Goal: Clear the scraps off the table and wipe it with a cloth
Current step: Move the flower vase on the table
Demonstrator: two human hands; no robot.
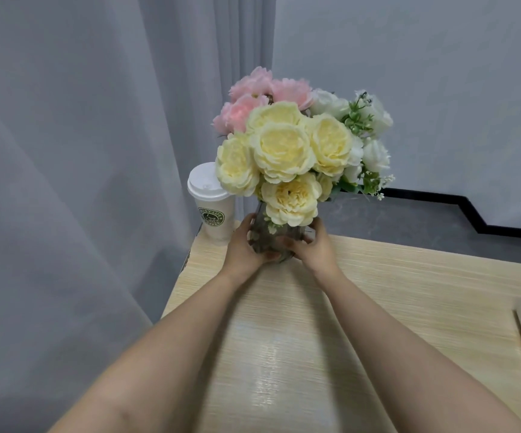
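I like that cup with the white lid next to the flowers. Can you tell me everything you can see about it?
The white paper coffee cup stands upright at the far left corner of the pale wooden table. A white plastic lid with a small sip hole is pressed on. A round green logo faces us; its lettering is too blurry to read fully. The cup sits left of the clear glass vase, and the yellow flowers hide part of the lid. Neither hand touches it.

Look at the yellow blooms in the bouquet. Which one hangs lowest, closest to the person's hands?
The yellow bloom at the bottom of the bunch. It droops over the glass vase, just above both hands; the other yellow blooms sit higher.
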